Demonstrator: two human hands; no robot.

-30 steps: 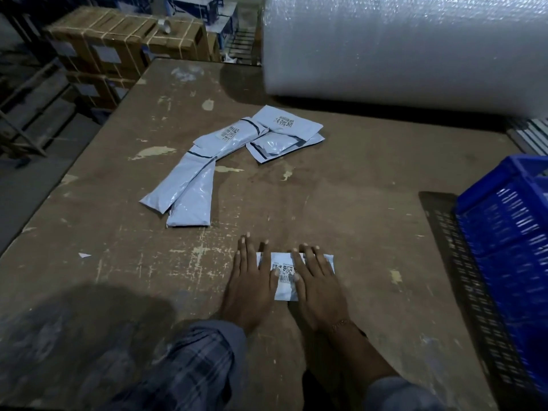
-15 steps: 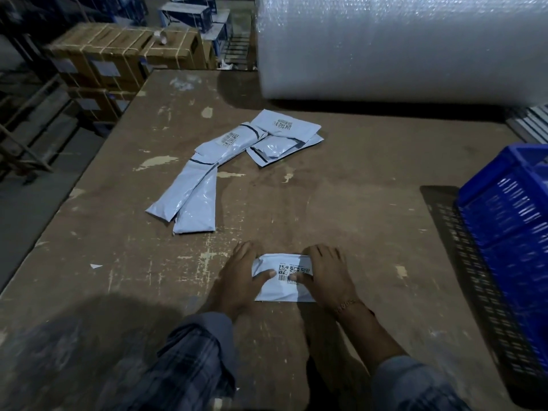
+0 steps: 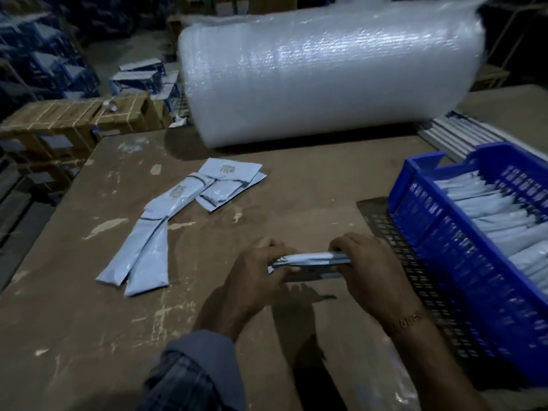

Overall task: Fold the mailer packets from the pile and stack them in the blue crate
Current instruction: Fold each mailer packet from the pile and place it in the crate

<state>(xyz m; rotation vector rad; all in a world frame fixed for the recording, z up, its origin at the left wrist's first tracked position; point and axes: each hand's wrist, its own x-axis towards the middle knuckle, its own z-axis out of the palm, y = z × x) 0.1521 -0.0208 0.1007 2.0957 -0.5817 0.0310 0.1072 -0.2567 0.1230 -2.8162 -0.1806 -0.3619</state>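
Both of my hands hold one folded mailer packet (image 3: 308,260) just above the surface (image 3: 296,185), seen edge-on so its label is hidden. My left hand (image 3: 255,274) grips its left end with curled fingers (image 3: 267,243), and my right hand (image 3: 367,271) grips the right end, its fingers wrapped over the top edge (the thumbs are mostly out of sight beneath the packet). A thin bracelet (image 3: 407,320) sits on my right wrist, and my checked left sleeve (image 3: 192,369) is cut off at the bottom edge.

Further out to the left, the pile of unfolded packets (image 3: 178,221) lies flat on the surface; their printed labels are too blurred to read. To my right stands the blue crate (image 3: 462,262), partly cut off by the frame, with folded packets (image 3: 504,215) ranged inside it. A big roll of bubble wrap (image 3: 326,75) lies across the far side. Beyond the surface's left edge, strapped cardboard boxes (image 3: 74,120) are dim and hard to make out.
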